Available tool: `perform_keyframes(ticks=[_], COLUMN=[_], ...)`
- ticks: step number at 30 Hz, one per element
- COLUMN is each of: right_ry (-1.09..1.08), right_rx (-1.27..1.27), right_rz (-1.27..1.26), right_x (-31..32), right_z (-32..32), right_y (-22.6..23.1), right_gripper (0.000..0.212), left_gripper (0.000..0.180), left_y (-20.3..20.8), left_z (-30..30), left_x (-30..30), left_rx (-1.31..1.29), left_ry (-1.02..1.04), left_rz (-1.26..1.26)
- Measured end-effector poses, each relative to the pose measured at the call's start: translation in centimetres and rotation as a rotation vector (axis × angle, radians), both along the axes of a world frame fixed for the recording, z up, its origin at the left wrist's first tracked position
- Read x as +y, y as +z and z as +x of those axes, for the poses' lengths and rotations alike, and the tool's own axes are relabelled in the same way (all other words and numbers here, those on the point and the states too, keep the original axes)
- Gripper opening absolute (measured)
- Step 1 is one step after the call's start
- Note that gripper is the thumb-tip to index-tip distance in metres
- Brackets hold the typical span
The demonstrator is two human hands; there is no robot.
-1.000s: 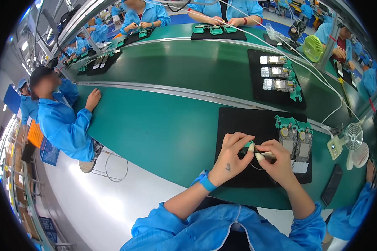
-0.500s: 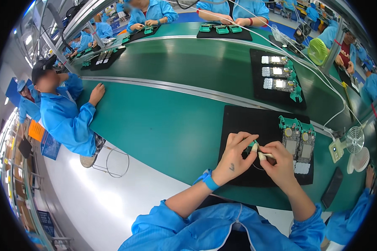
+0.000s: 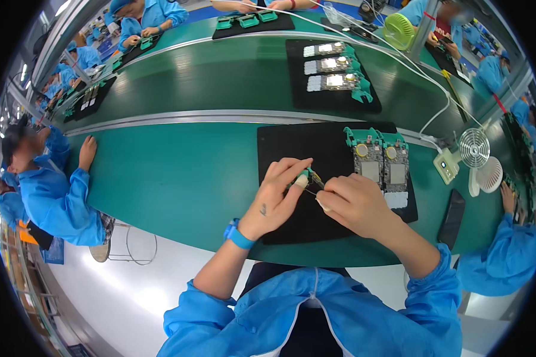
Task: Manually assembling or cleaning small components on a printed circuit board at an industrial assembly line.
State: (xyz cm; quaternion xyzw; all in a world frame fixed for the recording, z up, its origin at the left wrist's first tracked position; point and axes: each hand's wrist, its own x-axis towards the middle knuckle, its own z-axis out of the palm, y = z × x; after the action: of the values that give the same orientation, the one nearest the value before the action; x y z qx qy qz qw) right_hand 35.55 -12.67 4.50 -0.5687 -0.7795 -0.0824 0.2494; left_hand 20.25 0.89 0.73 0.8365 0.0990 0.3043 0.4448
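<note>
Over a black mat [image 3: 286, 141], my left hand [image 3: 274, 199] pinches a small green plastic part [image 3: 306, 173] between its thumb and fingers. The thumb wears a pale finger cover, and a blue band circles the wrist. Close beside it, my right hand [image 3: 360, 205] has its fingers pressed together at a thin wire [image 3: 311, 191] by the part. Its fingertips partly hide what they grip. Two circuit boards with green plastic frames, a left one [image 3: 370, 171] and a right one [image 3: 396, 172], lie side by side on the mat, beyond my right hand.
Three more boards [image 3: 333, 82] rest on another black mat on the dark green belt [image 3: 208, 77] beyond a metal rail [image 3: 178, 116]. At right are a white fan [image 3: 474, 149], a pale switch box [image 3: 445, 166] and a black phone [image 3: 452, 219]. Co-workers sit around the line.
The whole view has shifted, so the bench appears farther left and higher. My right hand has rolled over, its back now facing up, and its fingertips have drawn slightly away from the left thumb.
</note>
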Motion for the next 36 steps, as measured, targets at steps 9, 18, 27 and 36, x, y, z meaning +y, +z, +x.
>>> perform_keyframes(ticks=[9,18,27,36], right_ry=[-0.107,-0.092,0.047,0.108], right_rx=[0.357,0.861,0.555,0.39], right_rz=[-0.129,-0.238,-0.158,-0.077], right_x=[1.1,1.2,-1.1,-1.1], right_z=[0.5,-0.9,-1.8,-1.8], right_y=[-0.3,-2.6,-4.7,-4.6], right_gripper=[0.019,0.021,0.028,0.028], left_gripper=[0.047,0.049,0.052,0.049], left_y=[0.0,-1.4,-1.7,-0.9], left_z=[-1.4,-2.5,-5.2,-4.1], left_x=[-0.3,-2.8,-7.9,-8.2], left_rx=[0.035,-0.049,0.176,0.006], left_ry=[-0.049,0.263,0.293,0.219], left_rz=[-0.015,0.275,-0.495,-0.892])
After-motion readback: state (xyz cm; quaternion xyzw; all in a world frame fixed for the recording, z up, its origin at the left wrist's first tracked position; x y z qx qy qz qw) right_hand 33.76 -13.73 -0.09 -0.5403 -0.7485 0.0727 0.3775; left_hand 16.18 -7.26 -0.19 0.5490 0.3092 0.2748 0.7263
